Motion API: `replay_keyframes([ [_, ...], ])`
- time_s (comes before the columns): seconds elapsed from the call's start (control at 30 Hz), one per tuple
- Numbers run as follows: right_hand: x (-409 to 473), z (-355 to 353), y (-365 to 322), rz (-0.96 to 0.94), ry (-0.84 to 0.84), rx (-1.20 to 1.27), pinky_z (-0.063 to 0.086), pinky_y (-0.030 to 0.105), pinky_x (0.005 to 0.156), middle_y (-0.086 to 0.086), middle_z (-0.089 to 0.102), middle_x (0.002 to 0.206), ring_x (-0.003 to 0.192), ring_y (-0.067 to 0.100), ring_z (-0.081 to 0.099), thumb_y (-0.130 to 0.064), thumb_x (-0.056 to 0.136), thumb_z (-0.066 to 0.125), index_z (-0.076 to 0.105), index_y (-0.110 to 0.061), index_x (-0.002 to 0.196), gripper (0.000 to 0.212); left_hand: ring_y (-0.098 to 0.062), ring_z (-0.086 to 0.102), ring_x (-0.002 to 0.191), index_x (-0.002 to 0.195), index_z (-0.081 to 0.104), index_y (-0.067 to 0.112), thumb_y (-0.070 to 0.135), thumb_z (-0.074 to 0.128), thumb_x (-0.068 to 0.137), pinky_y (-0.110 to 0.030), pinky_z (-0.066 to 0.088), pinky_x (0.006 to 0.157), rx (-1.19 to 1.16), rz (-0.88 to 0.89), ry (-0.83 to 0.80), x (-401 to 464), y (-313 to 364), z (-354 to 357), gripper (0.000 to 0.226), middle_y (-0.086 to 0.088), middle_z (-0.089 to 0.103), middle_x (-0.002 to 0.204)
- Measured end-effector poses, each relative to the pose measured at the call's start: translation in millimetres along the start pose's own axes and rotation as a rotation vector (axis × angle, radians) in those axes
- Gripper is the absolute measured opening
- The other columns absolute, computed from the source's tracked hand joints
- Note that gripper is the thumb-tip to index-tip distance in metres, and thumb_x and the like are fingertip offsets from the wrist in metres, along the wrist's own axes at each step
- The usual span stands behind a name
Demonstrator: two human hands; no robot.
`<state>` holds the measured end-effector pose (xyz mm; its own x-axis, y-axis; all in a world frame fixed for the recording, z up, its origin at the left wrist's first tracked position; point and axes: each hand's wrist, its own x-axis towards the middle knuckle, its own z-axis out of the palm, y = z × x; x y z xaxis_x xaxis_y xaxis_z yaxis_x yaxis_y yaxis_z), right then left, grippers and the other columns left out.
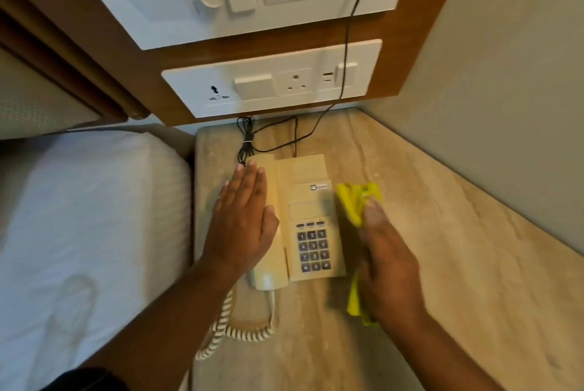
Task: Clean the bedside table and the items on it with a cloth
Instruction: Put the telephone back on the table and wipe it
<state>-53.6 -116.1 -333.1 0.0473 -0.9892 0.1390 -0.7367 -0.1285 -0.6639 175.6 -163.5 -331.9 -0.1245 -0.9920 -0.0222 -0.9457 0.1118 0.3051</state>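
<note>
A beige corded telephone [303, 220] sits on the marble-patterned worktop [442, 264], keypad toward the viewer, handset [268, 232] in the cradle on its left side. The left hand [243, 217] lies flat over the handset, fingers [249, 182] extended and released, pointing to 12 o'clock. The right hand [388, 267] is clenched on a yellow cloth [357, 201], just beside the telephone's right edge at 3 o'clock; whether cloth and telephone touch cannot be told. The coiled cord [227, 327] trails toward 7 o'clock. A black cable [344, 52] runs up toward 12 o'clock past the socket panel [271, 81]. A white bed [88, 232] lies at 9 o'clock.
</note>
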Motion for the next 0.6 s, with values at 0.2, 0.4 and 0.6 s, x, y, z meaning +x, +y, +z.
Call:
replay_keyframes([
  [0.2, 21.3, 58.4, -30.2, -0.198, -0.171, -0.446, 0.033, 0.057, 0.109, 0.012, 0.049, 0.144, 0.136, 0.033, 0.042, -0.029, 0.093, 0.052, 0.055, -0.010, 0.134, 0.046, -0.025, 0.008, 0.151, 0.153, 0.020, 0.007, 0.033, 0.024, 0.093, -0.046, 0.019, 0.121, -0.062, -0.040, 0.007, -3.2, 1.3, 10.4, 0.066, -0.011, 0.013, 0.163],
  [0.4, 115.4, 82.0, -42.9, -0.116, -0.353, -0.539, 0.012, 0.049, 0.119, 0.007, 0.029, 0.157, 0.148, 0.028, 0.016, -0.038, 0.100, 0.028, 0.032, -0.014, 0.149, 0.054, -0.022, 0.003, 0.152, 0.154, 0.019, 0.008, 0.033, 0.024, 0.093, -0.044, 0.018, 0.122, -0.091, -0.013, -0.001, -2.5, -4.4, 16.3, 0.066, -0.009, 0.010, 0.164],
  [0.6, 48.7, 66.5, -36.1, -0.158, -0.313, -0.486, 0.020, 0.051, 0.117, 0.010, 0.032, 0.156, 0.145, 0.030, 0.024, -0.031, 0.098, 0.033, 0.039, -0.010, 0.145, 0.052, -0.022, 0.005, 0.152, 0.154, 0.020, 0.008, 0.032, 0.025, 0.093, -0.045, 0.020, 0.121, -0.111, -0.037, -0.002, -2.6, -3.6, 14.1, 0.065, -0.007, 0.009, 0.164],
])
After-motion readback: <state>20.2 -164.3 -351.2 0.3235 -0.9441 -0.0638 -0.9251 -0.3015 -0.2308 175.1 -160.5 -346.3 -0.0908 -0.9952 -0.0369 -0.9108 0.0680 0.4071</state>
